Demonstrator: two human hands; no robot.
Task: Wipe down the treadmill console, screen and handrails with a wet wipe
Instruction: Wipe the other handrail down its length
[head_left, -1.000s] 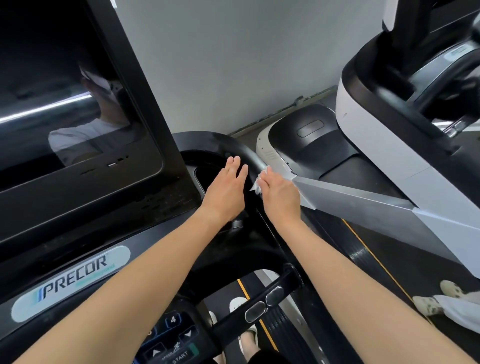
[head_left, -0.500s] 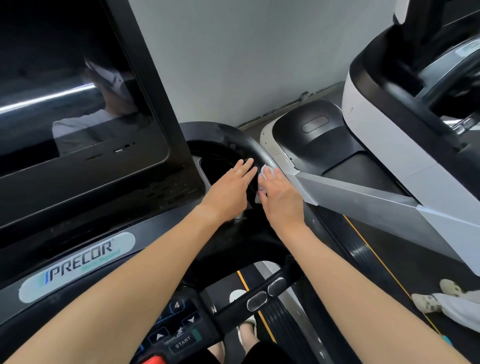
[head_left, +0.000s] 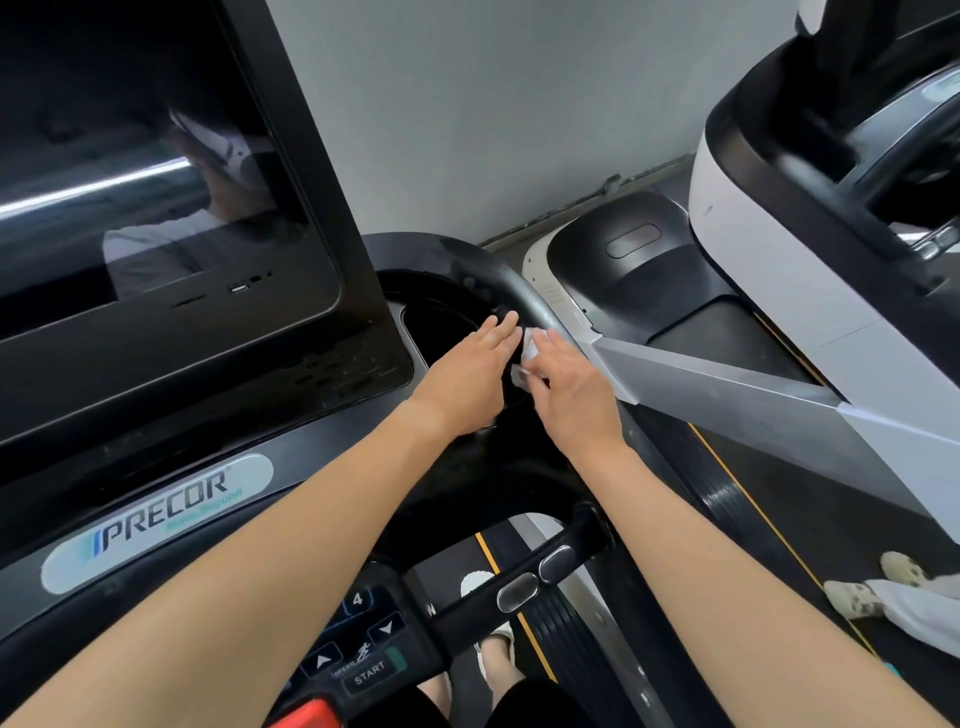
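The right hand (head_left: 571, 400) holds the wet wipe (head_left: 528, 349) against the handrail (head_left: 522, 293).

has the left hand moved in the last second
Yes, slightly: the left hand has edged right, toward the curved black handrail and the wet wipe.

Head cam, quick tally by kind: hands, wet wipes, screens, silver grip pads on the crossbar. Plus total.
hands: 2, left hand and right hand
wet wipe: 1
screen: 1
silver grip pads: 2
total: 6
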